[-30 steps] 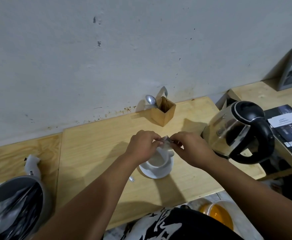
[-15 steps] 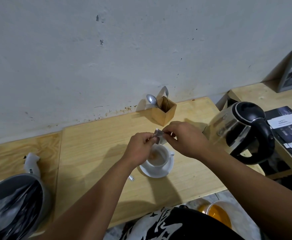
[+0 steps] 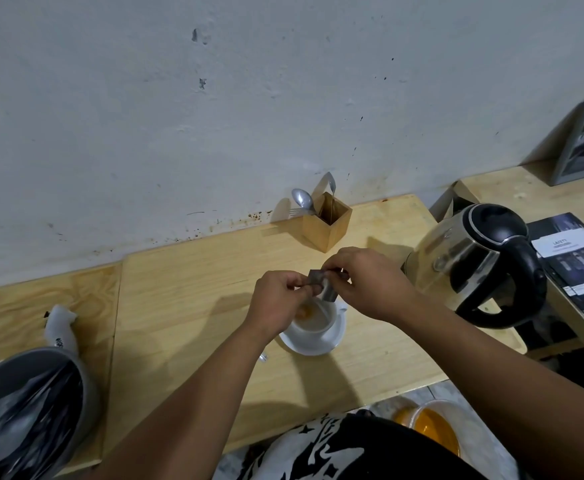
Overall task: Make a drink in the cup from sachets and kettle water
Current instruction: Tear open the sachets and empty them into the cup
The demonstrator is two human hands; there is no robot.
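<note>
Left hand [image 3: 276, 299] and right hand [image 3: 366, 282] both pinch one sachet [image 3: 320, 282] between them, cup [image 3: 314, 320] directly below, kettle [image 3: 470, 261] right of right hand.

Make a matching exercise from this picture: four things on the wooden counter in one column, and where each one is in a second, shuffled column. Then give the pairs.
Things
1. sachet
2. cup
3. kettle
4. spoon

Places
A. standing in the wooden holder by the wall
B. pinched between the left hand and the right hand
C. at the right of the counter, beside the right hand
D. on a white saucer, below the hands

Pairs: 1-B, 2-D, 3-C, 4-A
</note>
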